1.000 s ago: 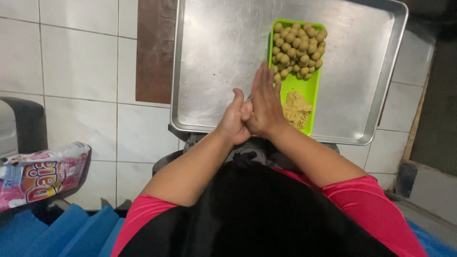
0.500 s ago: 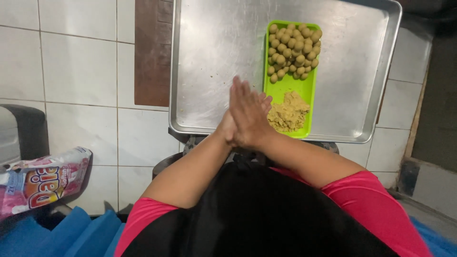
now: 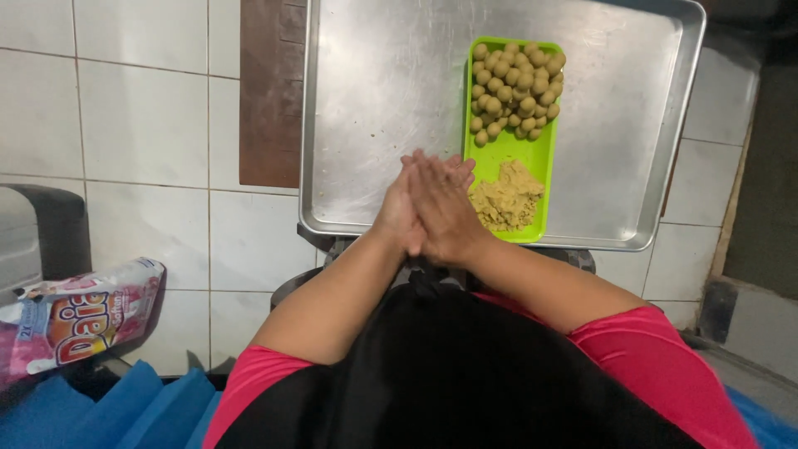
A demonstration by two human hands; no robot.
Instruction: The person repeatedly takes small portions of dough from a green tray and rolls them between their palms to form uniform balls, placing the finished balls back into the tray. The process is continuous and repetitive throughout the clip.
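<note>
Left hand (image 3: pixel 397 208) and right hand (image 3: pixel 445 212) pressed palm to palm over near edge of large steel tray (image 3: pixel 391 100), fingers straight and close together, pointing away from body toward far side of tray. Whatever lay between palms hidden; cannot tell. Just right of hands, touching fingertip area: narrow lime-green plastic tray (image 3: pixel 509 154), long axis running near to far, set lengthwise on steel tray. Far end filled with heap of small tan dough balls (image 3: pixel 514 87); near end held loose mound of crumbly tan dough (image 3: pixel 507 199). Lower left, well apart from hands: crumpled plastic pouch (image 3: pixel 79 316), pink and white with orange and red printing, lying beside blue cloth (image 3: pixel 100 411).
</note>
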